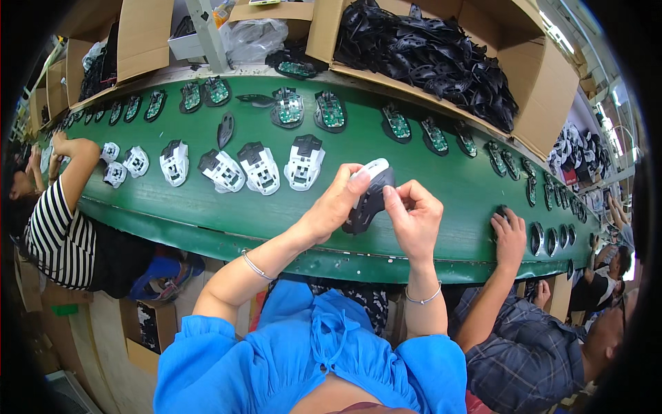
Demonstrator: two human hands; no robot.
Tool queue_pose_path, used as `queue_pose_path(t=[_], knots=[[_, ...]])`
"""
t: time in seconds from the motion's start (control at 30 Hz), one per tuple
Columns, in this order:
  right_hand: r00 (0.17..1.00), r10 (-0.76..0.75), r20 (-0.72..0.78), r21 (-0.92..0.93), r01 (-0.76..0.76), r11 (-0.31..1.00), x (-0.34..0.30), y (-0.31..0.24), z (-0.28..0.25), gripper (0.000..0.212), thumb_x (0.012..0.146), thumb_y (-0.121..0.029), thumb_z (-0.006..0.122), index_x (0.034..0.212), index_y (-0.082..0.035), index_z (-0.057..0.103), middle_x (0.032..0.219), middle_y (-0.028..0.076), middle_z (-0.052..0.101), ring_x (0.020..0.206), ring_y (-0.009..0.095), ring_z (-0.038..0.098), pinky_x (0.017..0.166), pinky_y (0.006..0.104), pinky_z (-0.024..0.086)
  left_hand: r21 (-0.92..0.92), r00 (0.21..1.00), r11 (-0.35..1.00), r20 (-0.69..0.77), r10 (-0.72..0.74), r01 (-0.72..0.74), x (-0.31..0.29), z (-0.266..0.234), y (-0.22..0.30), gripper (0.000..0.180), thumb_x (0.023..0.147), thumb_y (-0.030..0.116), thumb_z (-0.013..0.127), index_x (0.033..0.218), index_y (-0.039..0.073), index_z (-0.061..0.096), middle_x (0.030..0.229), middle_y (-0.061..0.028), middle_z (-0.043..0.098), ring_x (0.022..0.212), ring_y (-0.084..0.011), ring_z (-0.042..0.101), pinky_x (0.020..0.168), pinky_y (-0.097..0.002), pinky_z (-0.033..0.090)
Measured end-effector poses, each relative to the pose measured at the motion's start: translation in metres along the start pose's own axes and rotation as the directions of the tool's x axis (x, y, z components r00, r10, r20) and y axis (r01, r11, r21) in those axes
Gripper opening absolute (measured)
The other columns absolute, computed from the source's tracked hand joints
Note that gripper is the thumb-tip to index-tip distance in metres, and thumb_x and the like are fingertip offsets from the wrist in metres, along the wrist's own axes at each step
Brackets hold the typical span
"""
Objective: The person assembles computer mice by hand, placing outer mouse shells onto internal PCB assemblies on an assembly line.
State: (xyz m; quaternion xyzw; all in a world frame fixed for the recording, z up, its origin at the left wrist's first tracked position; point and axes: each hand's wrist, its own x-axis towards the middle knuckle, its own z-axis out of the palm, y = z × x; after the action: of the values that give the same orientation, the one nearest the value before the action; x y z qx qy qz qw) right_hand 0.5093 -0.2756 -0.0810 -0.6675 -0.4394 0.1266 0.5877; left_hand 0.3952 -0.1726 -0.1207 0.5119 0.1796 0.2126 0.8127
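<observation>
Above the green belt, a white and black computer mouse shell (370, 195) is held up in front of me, tilted. My left hand (332, 207) grips it from the left, with the thumb along its white top. On the other side, my right hand (416, 215) has its thumb pressed to the black part and its fingers curled in; whether a small piece is between them is hidden. White mouse shells with black ends, the nearest being this shell (304, 163), lie in a row to the left. A loose black curved piece (225, 130) rests beyond them.
Mouse bases with green circuit boards (330, 112) line the far side of the green belt (276, 217). Behind stands a cardboard box (534, 103) heaped with black plastic parts (420, 58). At right, a co-worker's hand (509, 234) rests on the belt; another person (65, 228) sits at left.
</observation>
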Motion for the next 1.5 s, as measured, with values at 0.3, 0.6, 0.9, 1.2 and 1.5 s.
queue_pose_path(t=[0.3, 0.6, 0.9, 1.2, 1.5], knots=[[0.929, 0.270, 0.252, 0.100, -0.303, 0.948, -0.002, 0.009, -0.015, 0.018, 0.078, -0.008, 0.072, 0.069, -0.002, 0.057, 0.064, -0.002, 0.058, 0.056, 0.003, 0.049, 0.050, 0.0197, 0.039, 0.368, 0.991, 0.921, 0.007, 0.132, -0.125, -0.016, -0.012, -0.001, 0.071, 0.076, 0.023, 0.075, 0.132, 0.001, 0.036, 0.116, -0.0140, 0.054, 0.105, -0.0193, 0.054, 0.087, -0.0317, 0.047], [0.818, 0.402, 0.412, 0.388, -0.556, 0.735, -0.004, 0.021, -0.005, 0.025, 0.074, 0.000, 0.073, 0.095, 0.004, 0.061, 0.089, 0.011, 0.066, 0.080, 0.014, 0.064, 0.075, 0.0254, 0.053, 0.655, 0.939, 0.674, 0.213, 0.269, -0.341, -0.014, -0.036, -0.011, 0.070, 0.071, 0.017, 0.078, 0.130, 0.002, 0.043, 0.124, -0.0125, 0.049, 0.118, -0.0221, 0.049, 0.102, -0.0345, 0.039], [0.773, 0.492, 0.401, -0.049, -0.518, 0.854, 0.001, 0.026, -0.006, 0.019, 0.076, -0.011, 0.073, 0.087, 0.002, 0.064, 0.079, 0.009, 0.068, 0.071, 0.012, 0.065, 0.065, 0.0256, 0.051, 0.400, 0.977, 0.893, 0.133, 0.166, -0.206, -0.002, -0.040, -0.022, 0.059, 0.070, 0.022, 0.080, 0.119, -0.001, 0.056, 0.109, -0.0091, 0.055, 0.101, -0.0191, 0.058, 0.090, -0.0313, 0.047], [0.644, 0.662, 0.384, 0.266, -0.764, 0.588, -0.001, 0.048, -0.025, 0.013, 0.081, -0.009, 0.069, 0.083, 0.001, 0.061, 0.081, 0.009, 0.067, 0.071, 0.013, 0.064, 0.067, 0.0261, 0.053, 0.772, 0.989, 0.620, 0.134, 0.057, -0.140, -0.004, -0.041, -0.023, 0.076, 0.067, 0.037, 0.079, 0.124, -0.004, 0.052, 0.112, -0.0186, 0.056, 0.104, -0.0292, 0.057, 0.091, -0.0383, 0.045], [0.681, 0.307, 0.665, -0.376, -0.050, 0.925, 0.026, 0.036, -0.028, 0.061, 0.066, -0.020, 0.078, 0.118, 0.004, 0.059, 0.110, 0.018, 0.064, 0.102, 0.026, 0.061, 0.091, 0.0329, 0.047, 0.822, 0.896, 0.568, 0.284, -0.340, -0.045, 0.020, -0.039, 0.019, 0.064, 0.062, 0.035, 0.079, 0.109, -0.005, 0.061, 0.101, -0.0220, 0.062, 0.097, -0.0333, 0.060, 0.085, -0.0392, 0.048]])
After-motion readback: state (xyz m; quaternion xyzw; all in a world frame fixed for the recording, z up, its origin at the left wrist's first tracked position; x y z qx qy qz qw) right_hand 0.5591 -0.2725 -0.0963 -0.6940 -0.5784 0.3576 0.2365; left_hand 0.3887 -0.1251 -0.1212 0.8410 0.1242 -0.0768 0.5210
